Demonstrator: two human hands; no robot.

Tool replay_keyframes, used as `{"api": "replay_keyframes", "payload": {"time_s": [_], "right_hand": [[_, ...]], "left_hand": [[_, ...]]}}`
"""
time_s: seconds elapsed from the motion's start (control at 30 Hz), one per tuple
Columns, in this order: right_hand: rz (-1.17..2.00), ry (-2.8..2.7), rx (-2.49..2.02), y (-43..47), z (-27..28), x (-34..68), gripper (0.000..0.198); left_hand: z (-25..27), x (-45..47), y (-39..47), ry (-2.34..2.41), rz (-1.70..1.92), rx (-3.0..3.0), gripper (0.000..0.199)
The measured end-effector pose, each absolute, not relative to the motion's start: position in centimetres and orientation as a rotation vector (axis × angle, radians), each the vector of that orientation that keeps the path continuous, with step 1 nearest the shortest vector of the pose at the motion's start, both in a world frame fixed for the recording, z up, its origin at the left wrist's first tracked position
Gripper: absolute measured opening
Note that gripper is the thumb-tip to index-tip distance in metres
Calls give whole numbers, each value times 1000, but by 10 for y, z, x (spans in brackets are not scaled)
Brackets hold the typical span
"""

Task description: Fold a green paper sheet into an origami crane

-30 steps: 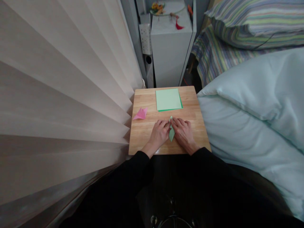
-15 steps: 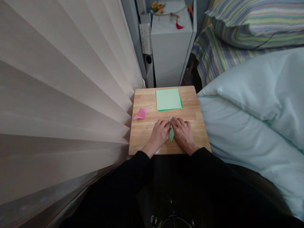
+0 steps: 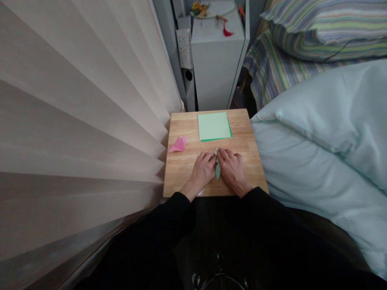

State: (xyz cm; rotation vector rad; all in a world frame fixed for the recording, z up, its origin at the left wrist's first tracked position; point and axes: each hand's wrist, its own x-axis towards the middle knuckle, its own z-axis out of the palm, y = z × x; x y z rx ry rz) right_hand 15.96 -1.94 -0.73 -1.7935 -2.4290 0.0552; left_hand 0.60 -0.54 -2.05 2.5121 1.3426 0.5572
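Observation:
Between my hands, near the front of the wooden table (image 3: 181, 173), lies a narrow folded green origami paper (image 3: 217, 172) with a pointed end toward me. My left hand (image 3: 204, 167) pinches its left edge, fingers curled. My right hand (image 3: 231, 167) presses its upper right side with bent fingers. The fingers cover much of the paper's middle; a light green tip shows above them. Beyond my hands is a stack of square green paper sheets (image 3: 214, 126). A folded pink paper piece (image 3: 179, 144) sits at the table's left side.
A pleated curtain (image 3: 121, 121) hangs close along the left. The bed with a pale blue quilt (image 3: 317, 141) borders the table's right. Behind it stands a white cabinet (image 3: 216, 72) with a red tassel (image 3: 226, 30) on top. Striped pillows (image 3: 329, 32) lie at upper right.
The visible lower part of the folded green paper looks slightly narrower now. Both hands keep nearly the same place and grip.

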Motion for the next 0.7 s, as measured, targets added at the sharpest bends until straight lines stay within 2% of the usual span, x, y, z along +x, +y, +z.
{"api": "replay_keyframes", "payload": {"time_s": [0.7], "right_hand": [[59, -2446, -1827, -17, -3, 157, 38]], "left_hand": [[-17, 7, -4, 1347, 463, 2576, 32]]}}
